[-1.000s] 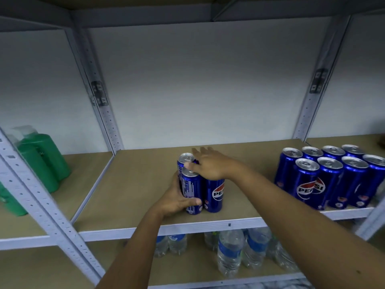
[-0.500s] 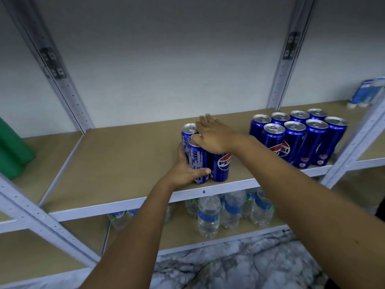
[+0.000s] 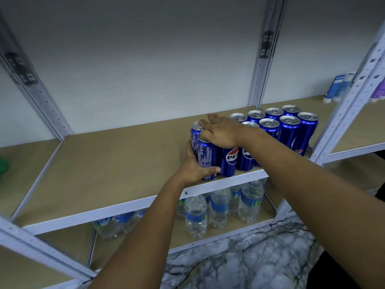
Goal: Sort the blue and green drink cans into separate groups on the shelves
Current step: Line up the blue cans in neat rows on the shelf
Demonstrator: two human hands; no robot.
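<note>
A small cluster of blue cans (image 3: 210,157) stands upright near the front edge of the middle shelf (image 3: 100,170), just left of the larger block of blue cans (image 3: 289,130) already gathered at the shelf's right end. The left hand (image 3: 195,167) wraps the cluster's left side, its grip curled round the nearest can with the thumb across the front, which looks meant to push and steer from the side. The right hand (image 3: 220,132) lies flat across the can tops, fingers straight and pressing down, probably so the tall narrow cans do not tip while they slide together. The nearest cans of the two sets seem to touch, though the right forearm hides part of the join. This reads as merging the blue cans into one group. A sliver of something green (image 3: 3,164) shows at the far left edge, well apart; whether it is a can cannot be told. Water bottles (image 3: 218,207) stand on the shelf below.
</note>
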